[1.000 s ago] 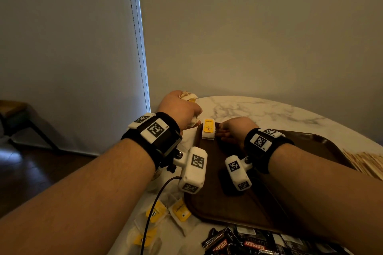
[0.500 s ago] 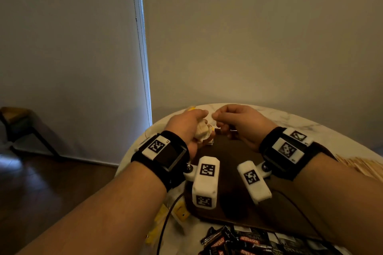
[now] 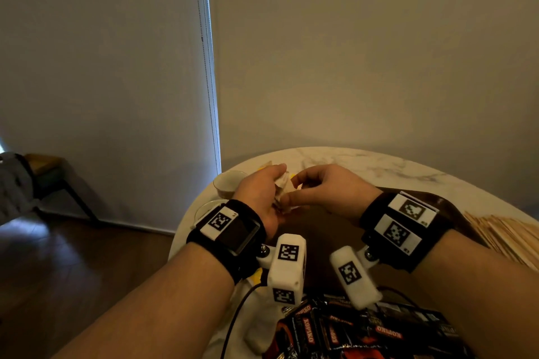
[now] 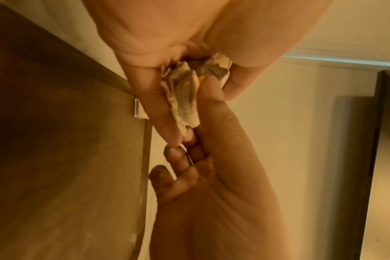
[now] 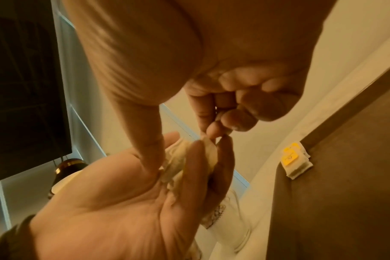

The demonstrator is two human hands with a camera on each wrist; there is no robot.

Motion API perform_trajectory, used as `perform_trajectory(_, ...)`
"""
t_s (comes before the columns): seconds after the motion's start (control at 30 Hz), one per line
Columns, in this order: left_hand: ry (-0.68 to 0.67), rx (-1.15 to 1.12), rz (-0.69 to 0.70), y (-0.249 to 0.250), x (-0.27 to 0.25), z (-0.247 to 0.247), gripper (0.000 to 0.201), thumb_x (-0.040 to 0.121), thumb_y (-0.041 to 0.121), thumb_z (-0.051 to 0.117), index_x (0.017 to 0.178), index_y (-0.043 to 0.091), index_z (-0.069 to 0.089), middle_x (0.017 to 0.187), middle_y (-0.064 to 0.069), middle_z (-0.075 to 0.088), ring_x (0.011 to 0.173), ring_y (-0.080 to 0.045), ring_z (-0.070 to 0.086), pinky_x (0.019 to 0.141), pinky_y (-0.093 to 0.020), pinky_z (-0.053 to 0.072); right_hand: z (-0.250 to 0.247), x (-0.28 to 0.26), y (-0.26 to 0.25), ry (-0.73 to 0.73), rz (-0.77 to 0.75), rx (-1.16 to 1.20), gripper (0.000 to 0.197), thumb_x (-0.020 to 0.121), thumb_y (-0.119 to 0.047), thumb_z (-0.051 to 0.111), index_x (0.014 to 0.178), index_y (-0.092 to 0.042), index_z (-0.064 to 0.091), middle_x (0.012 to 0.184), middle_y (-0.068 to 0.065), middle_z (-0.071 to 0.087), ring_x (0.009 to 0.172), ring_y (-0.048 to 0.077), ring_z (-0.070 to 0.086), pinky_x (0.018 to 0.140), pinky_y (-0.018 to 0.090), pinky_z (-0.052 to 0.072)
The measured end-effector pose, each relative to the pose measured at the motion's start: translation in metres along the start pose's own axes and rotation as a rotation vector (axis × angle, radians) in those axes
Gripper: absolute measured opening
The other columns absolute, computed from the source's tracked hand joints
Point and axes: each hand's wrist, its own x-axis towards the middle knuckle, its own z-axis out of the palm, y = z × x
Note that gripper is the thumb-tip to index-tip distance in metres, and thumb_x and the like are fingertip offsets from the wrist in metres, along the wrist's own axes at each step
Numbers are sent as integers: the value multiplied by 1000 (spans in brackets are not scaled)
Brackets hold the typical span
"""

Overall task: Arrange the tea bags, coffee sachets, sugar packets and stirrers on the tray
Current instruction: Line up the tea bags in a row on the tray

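My left hand (image 3: 278,183) holds a crumpled bunch of tea bags (image 4: 185,93) above the far left corner of the brown tray (image 3: 320,239). My right hand (image 3: 293,194) meets it and pinches one tea bag (image 5: 209,153) of the bunch between thumb and fingers. A small stack of tea bags (image 5: 296,161) with yellow tags lies in that tray corner. Black and red coffee sachets (image 3: 350,335) lie on the near table edge. Wooden stirrers (image 3: 507,233) lie to the right of the tray. No sugar packets can be made out.
The round marble table (image 3: 364,160) stands against a wall. Two glass cups (image 3: 229,181) stand at its left edge beside my left hand. Loose tea bags (image 3: 256,277) lie left of the tray under my left wrist. A chair (image 3: 43,172) stands far left.
My right hand left the tea bag stack on the tray, rose and met my left hand. Both hands now hold the bunch together above the tray corner.
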Motion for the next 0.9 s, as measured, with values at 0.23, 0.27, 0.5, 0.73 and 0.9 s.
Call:
perform_trajectory(0.23, 42, 28, 30, -5, 0, -9, 22, 102, 34, 62, 108, 13, 65, 89, -9, 73, 77, -25, 72, 52, -34, 58, 3, 1, 3, 29, -27, 196, 9, 85, -13, 79, 81, -17, 73, 69, -4, 66, 58, 5, 55, 52, 22, 42)
perform_trajectory(0.27, 49, 21, 33, -5, 1, -10, 22, 101, 34, 63, 109, 13, 65, 91, -10, 73, 77, -25, 72, 52, -33, 58, 3, 1, 3, 42, -29, 243, 11, 86, -10, 76, 80, -17, 72, 70, -1, 65, 62, 9, 55, 55, 25, 43)
perform_trajectory(0.5, 108, -31, 97, 0, 3, -17, 9, 95, 21, 71, 97, 15, 65, 78, -6, 70, 65, -20, 68, 63, -32, 57, -5, -1, 1, 179, -166, 748, 18, 93, 2, 60, 84, -13, 63, 87, 6, 69, 81, 19, 69, 75, 35, 53)
perform_trajectory(0.73, -24, 117, 288, 11, -3, -17, 14, 88, 25, 80, 91, 20, 67, 64, 7, 66, 51, -6, 59, 52, -22, 46, -3, 5, 0, 235, -158, 736, 15, 93, -2, 67, 102, -14, 68, 93, 8, 76, 84, 20, 72, 85, 45, 59)
perform_trajectory(0.9, 26, 268, 414, 21, -1, -14, 13, 89, 19, 78, 101, 19, 72, 73, 3, 66, 63, -10, 59, 52, -23, 49, 2, 6, -3, 193, -152, 688, 9, 93, -4, 69, 100, -8, 69, 89, 9, 76, 82, 20, 74, 78, 36, 61)
